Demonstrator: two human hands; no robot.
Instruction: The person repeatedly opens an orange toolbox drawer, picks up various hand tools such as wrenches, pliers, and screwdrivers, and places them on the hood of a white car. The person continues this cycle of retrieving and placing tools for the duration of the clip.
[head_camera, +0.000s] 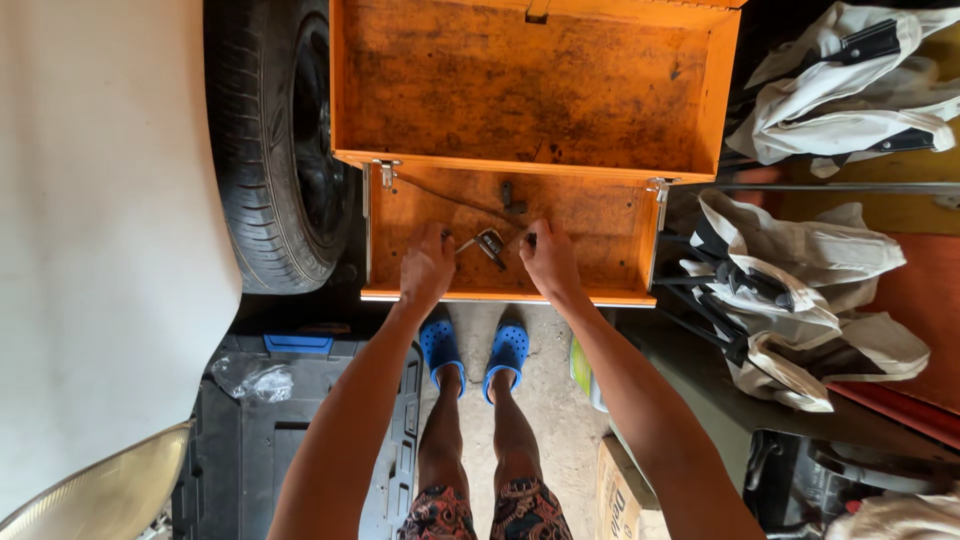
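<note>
Head view, looking straight down. An orange metal toolbox (530, 100) stands open on the floor; its lid, hinged flat toward the person, forms a shallow tray w/ worn, stained paint.

L. hand (427, 268): reaches into the lid tray, fingers curled; grip narrow, closed on a thin dark tool handle (468, 243) that points toward the centre. R. hand (550, 262): also in the tray, fingers curled around a small dark part (531, 239); grip narrow, only the tip of the part shows. Between the two hands, just beside both, lies a small metal clip-shaped piece (490, 242); whether either hand touches it cannot be told. Just beyond it, a short dark bit (508, 195) lies on the tray near the hinge line, w/ a thin wire (440, 196) running from the L. latch toward it.

Surroundings: car tyre (280, 150) at L. of the box, beside a pale body panel (100, 220). Below the tyre, a black plastic case (290, 440) w/ a crumpled clear bag (250, 380) on it. Blue clogs (475, 355) on the person's feet, standing on bare concrete just short of the tray edge. At R., white cloth bags w/ black straps (830, 290) piled by a metal bar (830, 187); a cardboard box (625, 495) near the R. forearm.
</note>
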